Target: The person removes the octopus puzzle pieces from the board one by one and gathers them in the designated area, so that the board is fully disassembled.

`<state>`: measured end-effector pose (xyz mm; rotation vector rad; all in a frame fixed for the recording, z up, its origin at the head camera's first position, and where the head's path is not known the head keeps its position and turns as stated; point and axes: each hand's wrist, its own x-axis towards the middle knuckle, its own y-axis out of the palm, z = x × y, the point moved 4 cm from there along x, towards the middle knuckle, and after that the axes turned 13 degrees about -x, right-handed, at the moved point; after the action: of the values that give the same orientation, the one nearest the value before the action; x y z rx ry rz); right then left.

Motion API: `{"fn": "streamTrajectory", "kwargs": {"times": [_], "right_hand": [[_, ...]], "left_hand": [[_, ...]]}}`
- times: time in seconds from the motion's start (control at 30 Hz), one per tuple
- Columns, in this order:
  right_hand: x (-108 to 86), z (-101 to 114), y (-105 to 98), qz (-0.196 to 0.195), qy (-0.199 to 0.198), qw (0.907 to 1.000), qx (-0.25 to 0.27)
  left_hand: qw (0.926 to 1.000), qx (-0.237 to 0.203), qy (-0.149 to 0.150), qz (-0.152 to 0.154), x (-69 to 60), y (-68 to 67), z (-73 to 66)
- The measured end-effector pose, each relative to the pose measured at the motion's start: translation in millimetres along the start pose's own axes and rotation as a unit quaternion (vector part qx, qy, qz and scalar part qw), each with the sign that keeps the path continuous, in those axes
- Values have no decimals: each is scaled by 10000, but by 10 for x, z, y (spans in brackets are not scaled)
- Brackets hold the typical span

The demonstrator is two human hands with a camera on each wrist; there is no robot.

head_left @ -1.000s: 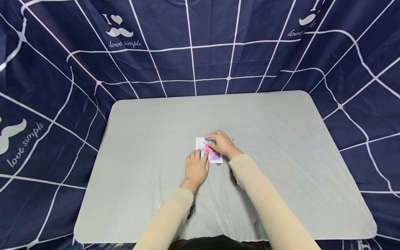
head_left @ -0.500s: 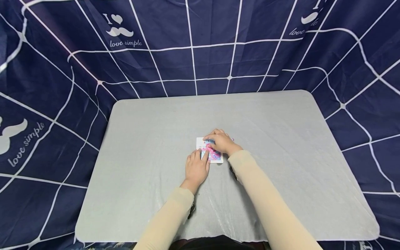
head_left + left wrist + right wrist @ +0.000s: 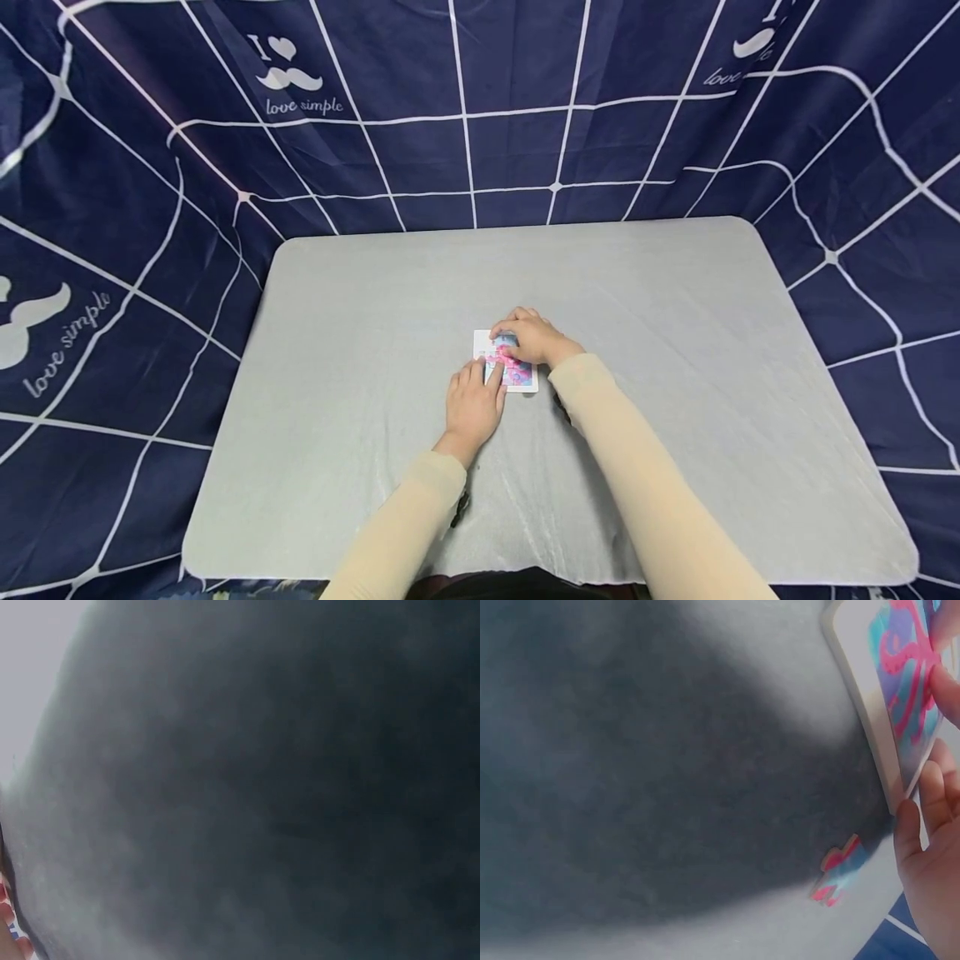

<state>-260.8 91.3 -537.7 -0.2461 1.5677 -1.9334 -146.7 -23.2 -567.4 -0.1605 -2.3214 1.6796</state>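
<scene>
A small jigsaw puzzle (image 3: 520,377) in pink, blue and purple lies in a white tray (image 3: 482,340) on the table. The tray's upper left part shows plain white. My left hand (image 3: 472,407) rests on the lower left of the puzzle, its fingers stretched forward. Over the upper right, my right hand (image 3: 532,340) holds the puzzle, thumb on the picture and fingers curved toward the top edge. Its fingertips are partly hidden in the head view. One loose puzzle piece (image 3: 838,871), pink and blue, lies beside the tray in the right wrist view.
A grey cloth covers the table (image 3: 360,317). Dark blue curtains (image 3: 420,150) with white lines hang behind it and at both sides. The left wrist view is mostly dark, blurred shadow.
Both hands stay nearly in place on the puzzle. The bit of loose piece that showed right of my right hand is no longer visible in the head view, which has shifted slightly.
</scene>
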Motion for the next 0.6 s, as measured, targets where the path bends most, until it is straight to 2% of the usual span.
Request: {"fn": "streamTrajectory", "kwargs": {"times": [0.23, 0.6], "right_hand": [[31, -9, 1, 309, 23, 9995, -3], [97, 28, -12, 225, -3, 9997, 75]], "left_hand": [[10000, 18, 39, -76, -13, 6, -12], [10000, 36, -51, 9, -10, 24, 0]]}}
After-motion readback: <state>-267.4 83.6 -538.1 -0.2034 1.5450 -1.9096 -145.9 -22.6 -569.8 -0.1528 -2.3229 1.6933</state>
